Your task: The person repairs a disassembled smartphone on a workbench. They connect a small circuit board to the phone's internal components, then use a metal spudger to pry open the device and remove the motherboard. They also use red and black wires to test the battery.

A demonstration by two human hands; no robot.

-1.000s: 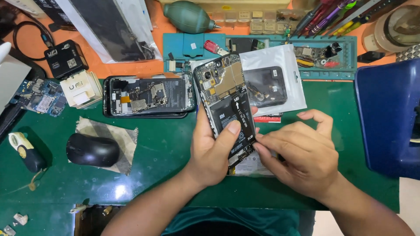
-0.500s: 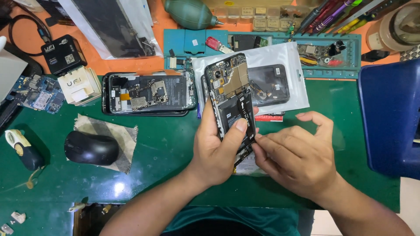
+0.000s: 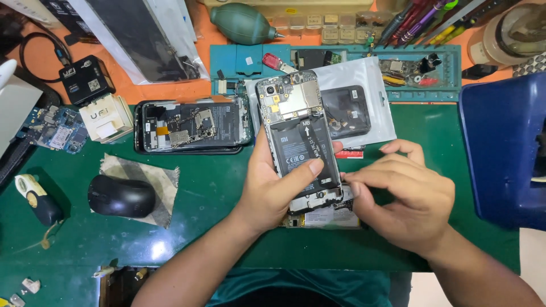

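On the left of the green counter (image 3: pixel 216 193) lies a black mouse (image 3: pixel 121 196) on a scrap of cloth, and farther back a second opened phone (image 3: pixel 193 127) lies flat with its long side running left to right. Near the middle, the left hand (image 3: pixel 273 187) is closed around the opened phone (image 3: pixel 298 133): palm and fingers behind it, thumb pressed across the black battery. This phone is held just above the counter, its back cover off, board and battery bare. Its long axis runs near to far, tilted slightly, with the camera end pointing away from the person and the connector end toward them.

It looks light and stiff, but fragile where the circuit board and thin flex cables show, and the battery should not be bent or pricked. The frame edges along the long sides seem the safest hold.

To the right, the right hand (image 3: pixel 406 196) is curled, fingertips pinched at the phone's near end; what they grip, if anything, I cannot tell. Farthest right stands a blue box (image 3: pixel 503 148).
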